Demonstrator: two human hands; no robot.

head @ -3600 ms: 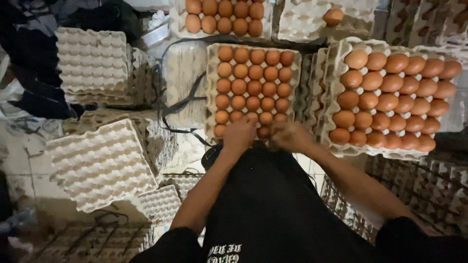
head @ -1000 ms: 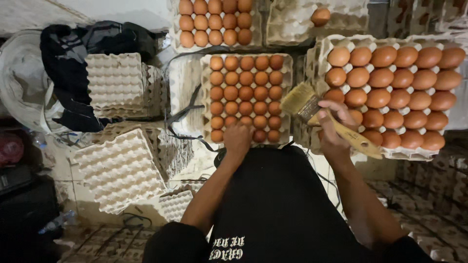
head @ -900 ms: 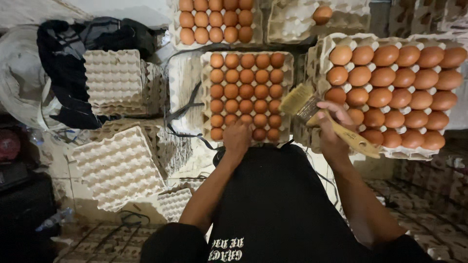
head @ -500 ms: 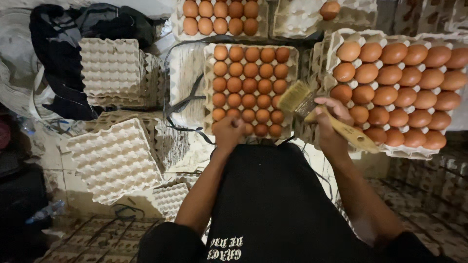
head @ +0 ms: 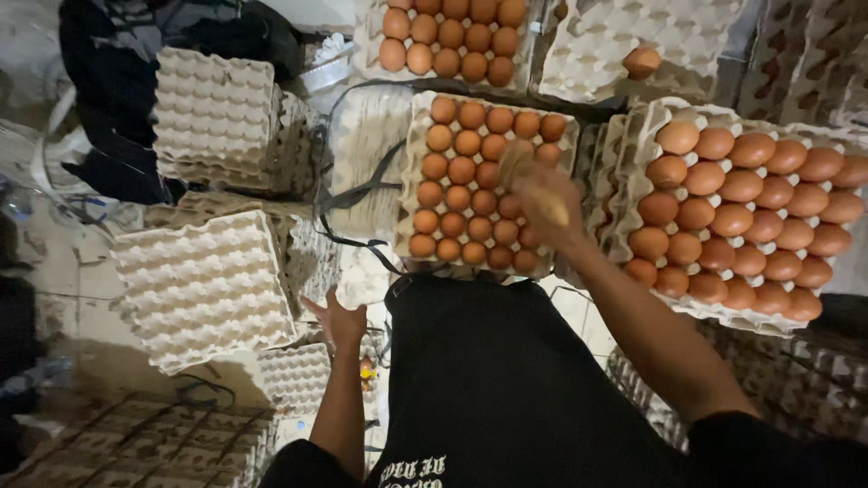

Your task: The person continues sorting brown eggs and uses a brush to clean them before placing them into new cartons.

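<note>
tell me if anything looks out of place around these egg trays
One brown egg sits alone in the otherwise empty tray at the top, while the neighbouring trays are full. The right hand is blurred over the middle tray.

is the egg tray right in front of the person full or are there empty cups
Cannot tell for sure: the middle tray shows brown eggs in every visible cup, but the right hand and its blurred brush hide a few.

Empty pulp egg trays (head: pixel 201 287) stacked lower left; second stack (head: pixel 215 119) upper left, w/ dark cloth (head: pixel 117 99) behind. Full tray of brown eggs (head: pixel 750 212) at right. Further filled tray (head: pixel 452 41) top centre. Near-empty tray (head: pixel 624 45) top right, holding one egg (head: pixel 642 61).
</note>
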